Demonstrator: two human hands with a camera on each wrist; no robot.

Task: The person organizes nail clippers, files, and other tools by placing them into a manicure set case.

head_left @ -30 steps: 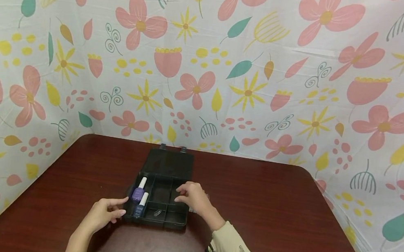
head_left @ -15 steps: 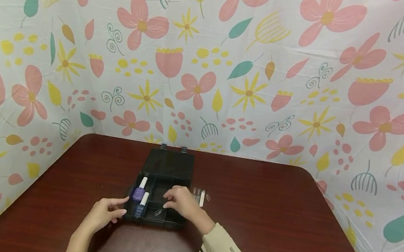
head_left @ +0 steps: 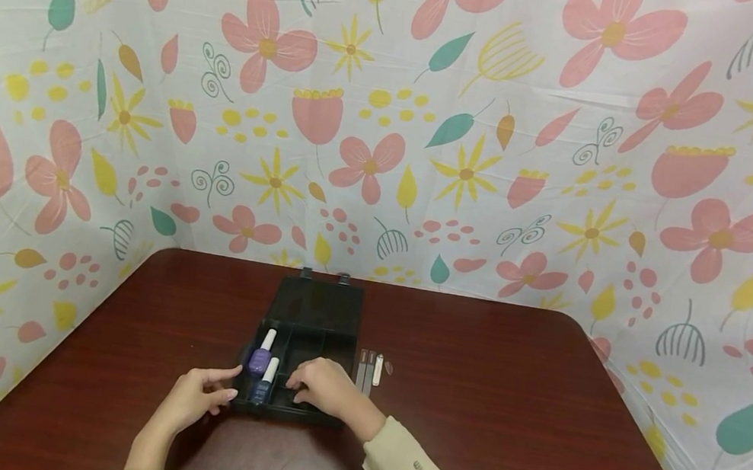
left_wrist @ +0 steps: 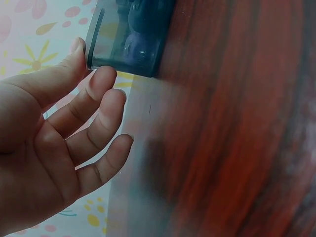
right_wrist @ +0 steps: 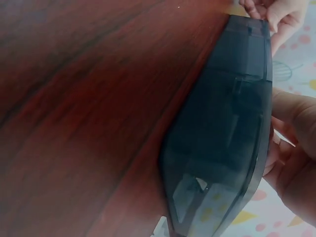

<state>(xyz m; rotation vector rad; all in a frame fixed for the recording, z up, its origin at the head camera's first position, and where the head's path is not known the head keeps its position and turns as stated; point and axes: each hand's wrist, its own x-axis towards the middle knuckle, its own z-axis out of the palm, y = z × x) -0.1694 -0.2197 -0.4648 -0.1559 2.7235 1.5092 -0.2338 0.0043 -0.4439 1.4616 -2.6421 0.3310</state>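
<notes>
A dark, see-through divided box [head_left: 282, 413] lies on the table with its lid [head_left: 317, 305] folded back. In its left compartment lean two nail polish bottles, a purple one [head_left: 260, 361] and a dark blue one [head_left: 261, 390], both white-capped. My left hand [head_left: 191, 399] touches the box's left side with thumb and index fingertips; the left wrist view shows these at its corner, other fingers loosely bent. My right hand [head_left: 326, 387] reaches into the front compartment, thumb and index tip apart. The fingers cover the spot where a small clear piece lay.
Right of the box lie two thin grey strips [head_left: 365, 372], a small whitish tool [head_left: 378, 369] and a small clear oval piece [head_left: 388, 368]. The brown table [head_left: 504, 401] meets a floral cloth [head_left: 471, 122] at its back and sides.
My right hand has moved left and toward the front of the box, uncovering the items on its right and covering the clear piece. My left hand stays at the box's side.
</notes>
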